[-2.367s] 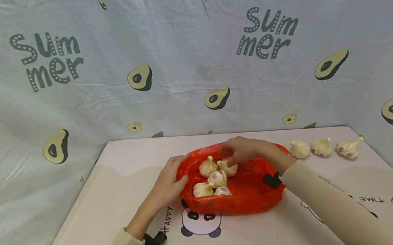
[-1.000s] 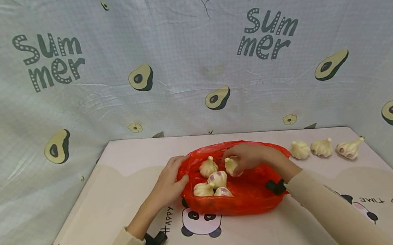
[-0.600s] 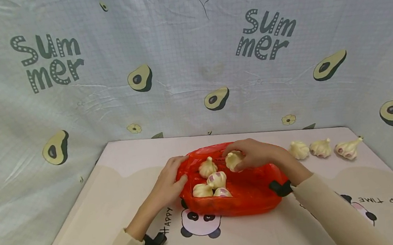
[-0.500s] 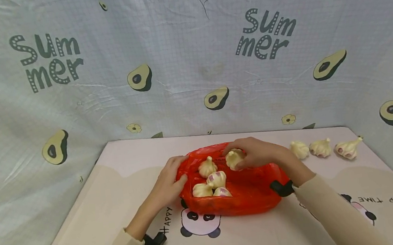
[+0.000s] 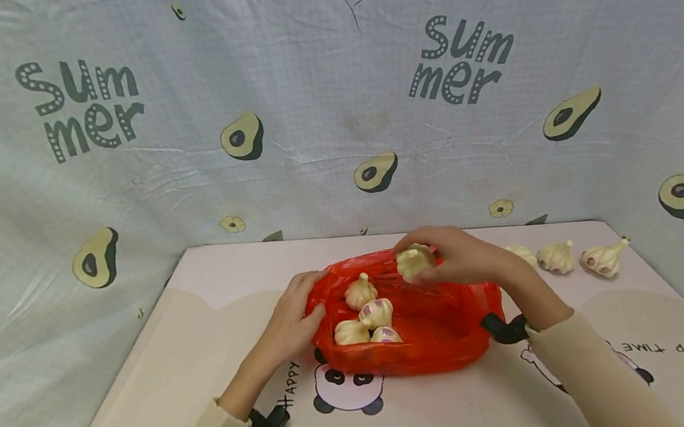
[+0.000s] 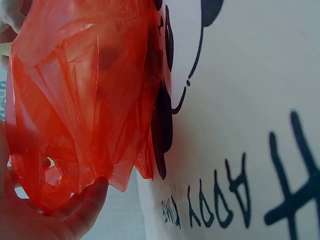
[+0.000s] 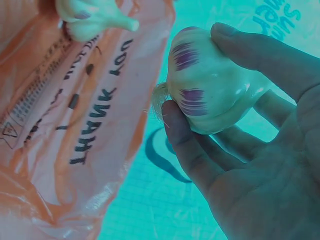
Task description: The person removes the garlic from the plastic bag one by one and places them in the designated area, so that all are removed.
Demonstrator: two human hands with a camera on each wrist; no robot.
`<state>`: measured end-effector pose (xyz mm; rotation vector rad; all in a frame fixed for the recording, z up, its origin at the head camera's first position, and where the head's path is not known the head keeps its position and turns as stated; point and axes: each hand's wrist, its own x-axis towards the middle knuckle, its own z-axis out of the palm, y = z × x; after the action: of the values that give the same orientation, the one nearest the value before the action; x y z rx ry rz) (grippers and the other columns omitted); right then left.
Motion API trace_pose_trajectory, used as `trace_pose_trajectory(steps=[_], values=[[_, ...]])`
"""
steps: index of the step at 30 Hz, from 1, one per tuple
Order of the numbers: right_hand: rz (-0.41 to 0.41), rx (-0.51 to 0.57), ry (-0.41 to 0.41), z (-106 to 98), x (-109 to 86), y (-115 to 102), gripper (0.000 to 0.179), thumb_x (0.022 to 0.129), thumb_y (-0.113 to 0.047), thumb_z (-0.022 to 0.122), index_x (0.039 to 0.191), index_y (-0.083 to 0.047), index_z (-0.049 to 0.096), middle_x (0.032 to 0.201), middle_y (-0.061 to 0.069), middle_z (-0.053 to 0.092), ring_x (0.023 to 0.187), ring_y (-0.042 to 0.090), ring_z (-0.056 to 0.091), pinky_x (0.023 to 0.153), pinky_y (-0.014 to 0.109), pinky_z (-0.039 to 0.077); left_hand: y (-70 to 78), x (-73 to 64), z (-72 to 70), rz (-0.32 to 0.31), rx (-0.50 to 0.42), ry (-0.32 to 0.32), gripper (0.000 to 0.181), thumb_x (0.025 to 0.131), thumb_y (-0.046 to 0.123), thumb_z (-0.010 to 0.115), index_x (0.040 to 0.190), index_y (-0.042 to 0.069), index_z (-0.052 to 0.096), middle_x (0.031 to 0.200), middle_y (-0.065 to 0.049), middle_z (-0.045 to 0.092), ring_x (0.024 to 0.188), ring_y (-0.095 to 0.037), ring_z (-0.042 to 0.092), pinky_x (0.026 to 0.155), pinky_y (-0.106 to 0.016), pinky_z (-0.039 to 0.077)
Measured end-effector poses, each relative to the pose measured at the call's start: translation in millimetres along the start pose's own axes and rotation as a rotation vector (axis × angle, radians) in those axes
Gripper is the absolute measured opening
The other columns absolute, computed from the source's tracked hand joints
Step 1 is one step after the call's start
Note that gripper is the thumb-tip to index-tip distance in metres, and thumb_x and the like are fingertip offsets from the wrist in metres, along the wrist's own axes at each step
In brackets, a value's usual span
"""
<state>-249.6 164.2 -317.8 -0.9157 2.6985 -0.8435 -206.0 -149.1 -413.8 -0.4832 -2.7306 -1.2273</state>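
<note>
My right grip (image 5: 459,256) pinches a garlic bulb (image 5: 415,261), below and right of the head view's centre, near the upper rim of the red bag (image 5: 411,357); my left grip (image 5: 294,316) holds its left edge.

The bag (image 5: 411,357) is glossy plastic — the garlic (image 7: 215,82) smooth.

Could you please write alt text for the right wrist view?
A right hand grips a purple-streaked garlic bulb. To its left in the picture, an orange-red plastic bag printed THANK YOU holds another bulb.
</note>
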Motion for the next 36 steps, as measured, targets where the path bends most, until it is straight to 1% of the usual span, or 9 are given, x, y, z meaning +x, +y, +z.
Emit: trace_pose_trajectory(steps=[2,5,13,19,21,24,28,32,36], values=[[-0.003,0.004,0.016,-2,-3.8,0,0.051,0.088,-0.022,0.080,0.137,-0.017,0.064,0.134,0.001,0.066,0.120,0.026,0.057,0.101,0.051,0.057,0.0,0.0,0.0,0.003,0.000,0.001,0.056,0.098,0.009,0.058,0.153,0.015,0.048,0.152,-0.011,0.049,0.139,-0.033,0.052,0.106,-0.055,0.054],[-0.011,0.016,0.038,-5,-9.6,1,0.052,0.088,-0.022,0.080,0.137,-0.017,0.064,0.134,0.001,0.066,0.121,0.027,0.058,0.101,0.054,0.057,0.1,-0.3,0.2,0.001,0.001,0.000,0.056,0.098,0.009,0.058,0.153,0.015,0.048,0.152,-0.011,0.049,0.139,-0.033,0.052,0.105,-0.055,0.055],[0.007,0.048,0.107,-12,-25.7,6,0.052,0.088,-0.020,0.081,0.137,-0.019,0.063,0.135,0.003,0.065,0.118,0.026,0.061,0.095,0.047,0.061,-0.9,-1.0,0.4,-0.005,0.003,-0.001,0.055,0.099,0.010,0.058,0.153,0.015,0.048,0.153,-0.012,0.049,0.140,-0.033,0.052,0.105,-0.055,0.054],[-0.001,0.058,0.154,-18,-39.0,11,0.050,0.089,-0.021,0.080,0.136,-0.023,0.063,0.135,0.001,0.065,0.119,0.025,0.061,0.097,0.048,0.061,-1.6,-1.0,0.4,-0.005,0.004,-0.001,0.055,0.099,0.009,0.057,0.153,0.014,0.048,0.152,-0.012,0.049,0.140,-0.033,0.051,0.107,-0.056,0.053],[-0.013,0.052,0.169,-20,-44.0,14,0.050,0.090,-0.021,0.080,0.136,-0.022,0.063,0.133,0.000,0.065,0.118,0.023,0.061,0.096,0.044,0.061,-1.4,-0.9,0.3,-0.006,0.006,-0.002,0.055,0.099,0.010,0.057,0.153,0.014,0.048,0.153,-0.012,0.048,0.141,-0.034,0.051,0.108,-0.056,0.053],[-0.032,0.039,0.199,-22,-51.0,18,0.048,0.090,-0.020,0.080,0.135,-0.022,0.064,0.130,-0.001,0.066,0.114,0.019,0.062,0.095,0.033,0.060,-0.8,-0.7,0.2,-0.011,0.008,-0.005,0.055,0.099,0.011,0.057,0.153,0.014,0.048,0.153,-0.012,0.048,0.141,-0.034,0.050,0.108,-0.056,0.052],[-0.019,0.032,0.239,-25,-60.5,22,0.046,0.091,-0.022,0.079,0.134,-0.024,0.065,0.127,-0.003,0.067,0.110,0.016,0.061,0.094,0.019,0.055,-0.1,-0.2,0.0,-0.011,0.006,-0.008,0.055,0.099,0.010,0.056,0.153,0.014,0.048,0.153,-0.011,0.048,0.141,-0.034,0.050,0.109,-0.056,0.051],[0.004,0.025,0.267,-26,-70.4,26,0.047,0.092,-0.028,0.079,0.136,-0.024,0.064,0.131,-0.002,0.066,0.112,0.013,0.060,0.095,0.014,0.052,-0.5,0.1,0.1,-0.007,0.007,-0.012,0.054,0.099,0.010,0.056,0.153,0.013,0.048,0.153,-0.012,0.048,0.141,-0.034,0.050,0.109,-0.057,0.051],[0.021,0.022,0.306,-28,-80.0,31,0.048,0.091,-0.027,0.079,0.137,-0.026,0.064,0.135,-0.003,0.064,0.114,0.007,0.058,0.095,0.013,0.051,-1.0,0.1,0.3,-0.013,0.007,-0.010,0.054,0.099,0.010,0.056,0.152,0.013,0.048,0.153,-0.012,0.048,0.141,-0.034,0.051,0.109,-0.056,0.052]])
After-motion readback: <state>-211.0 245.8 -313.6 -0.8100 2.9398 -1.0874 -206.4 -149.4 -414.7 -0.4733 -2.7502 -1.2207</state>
